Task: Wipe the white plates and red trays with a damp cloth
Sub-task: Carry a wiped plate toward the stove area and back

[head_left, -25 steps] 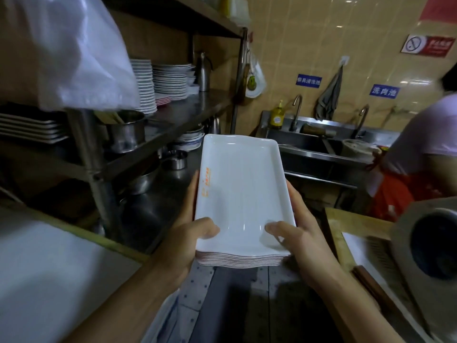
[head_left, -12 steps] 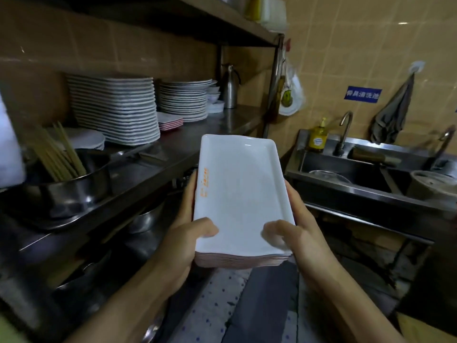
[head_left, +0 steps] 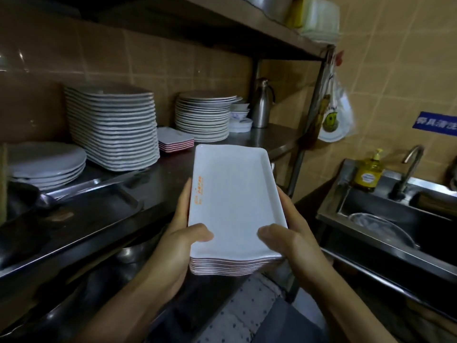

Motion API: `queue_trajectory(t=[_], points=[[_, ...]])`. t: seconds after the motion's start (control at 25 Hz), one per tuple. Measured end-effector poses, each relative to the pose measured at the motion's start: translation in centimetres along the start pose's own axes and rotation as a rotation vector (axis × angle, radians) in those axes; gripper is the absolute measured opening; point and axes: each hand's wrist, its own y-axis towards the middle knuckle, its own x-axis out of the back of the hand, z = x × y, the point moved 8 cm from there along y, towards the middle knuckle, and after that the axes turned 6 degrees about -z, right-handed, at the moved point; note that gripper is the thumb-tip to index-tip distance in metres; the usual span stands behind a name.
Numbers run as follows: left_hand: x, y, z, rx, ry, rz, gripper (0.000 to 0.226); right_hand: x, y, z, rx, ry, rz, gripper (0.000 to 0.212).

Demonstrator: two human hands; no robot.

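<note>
Mid-frame, a stack of trays (head_left: 235, 201) sits between both hands: the left hand (head_left: 178, 246) grips its left edge, the right hand (head_left: 291, 241) its right edge, thumbs on top, above the shelf (head_left: 153, 179) edge at centre left.

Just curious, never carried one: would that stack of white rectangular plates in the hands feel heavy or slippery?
Probably hefty: the plate stack is many layers deep and needs both the left hand and right hand. Likely stiff, glossy, so perhaps slippery; layers could slide if tilted.

Restaurant kitchen: steel shelving (head_left: 158, 184), stacked plates (head_left: 116, 129), steel sink (head_left: 405, 219).
</note>
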Motion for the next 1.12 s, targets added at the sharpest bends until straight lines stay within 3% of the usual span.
queue_trajectory(t=[0.44, 0.6, 0.76, 1.12], points=[[5.1, 18.0, 1.3, -0.099, 0.059, -0.234, 0.083, -0.1, 21.5, -4.4, -0.015, 0.028, 0.145, 0.068], [7.9, 23.3, 0.7, -0.097, 0.108, -0.391, 0.078, -1.6, 28.9, -5.7, -0.058, 0.039, 0.235, 0.060], [9.3, 27.3, 0.0, -0.111, 0.131, -0.514, 0.087, -3.2, 35.5, -7.2, -0.101, 0.030, 0.330, 0.069], [12.4, 34.7, -0.3, -0.126, 0.116, -0.798, 0.068, -6.6, 46.5, -9.2, -0.158, -0.010, 0.548, 0.071]])
